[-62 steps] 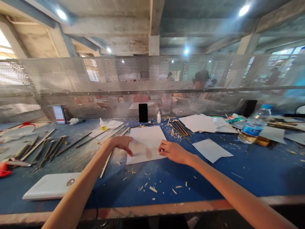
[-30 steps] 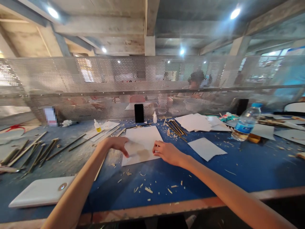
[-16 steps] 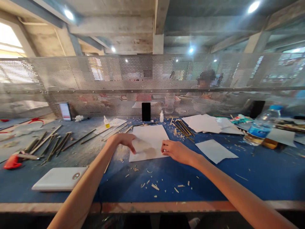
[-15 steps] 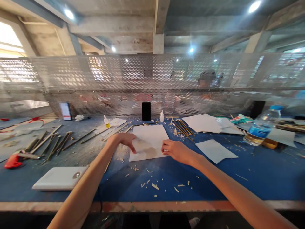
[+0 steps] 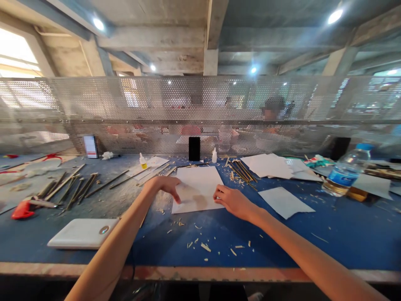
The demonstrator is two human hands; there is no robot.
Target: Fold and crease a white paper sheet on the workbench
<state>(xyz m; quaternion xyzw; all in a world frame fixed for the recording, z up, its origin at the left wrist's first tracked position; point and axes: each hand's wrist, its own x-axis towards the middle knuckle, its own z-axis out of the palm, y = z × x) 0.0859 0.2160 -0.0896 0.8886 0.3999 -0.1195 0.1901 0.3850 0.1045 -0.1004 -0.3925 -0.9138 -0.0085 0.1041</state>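
Observation:
A white sheet of paper [image 5: 200, 179] lies flat on the blue work surface in front of me. My left hand [image 5: 169, 187] rests at its left edge, thumb apart from the fingers and nothing gripped. At the opposite edge, my right hand [image 5: 230, 200] has its fingers curled and drawn together on the paper; the fingertips are partly hidden. Another white sheet [image 5: 285, 202], with an uneven lower edge, lies to the right of my right hand. Thin wood shavings [image 5: 206, 247] are scattered between my forearms.
A white power bank [image 5: 78, 234] lies by my left forearm, near red-handled cutters [image 5: 23, 210] and dark sticks [image 5: 83, 188]. Small glue bottles [image 5: 214, 155] and a black phone [image 5: 194, 149] stand before the perforated screen [image 5: 150, 108]. A water bottle [image 5: 344, 173] stands right, beside stacked paper [image 5: 266, 165].
The whole view has shifted slightly, so everything appears a little further right. Both hands keep nearly the same place and pose on the sheet.

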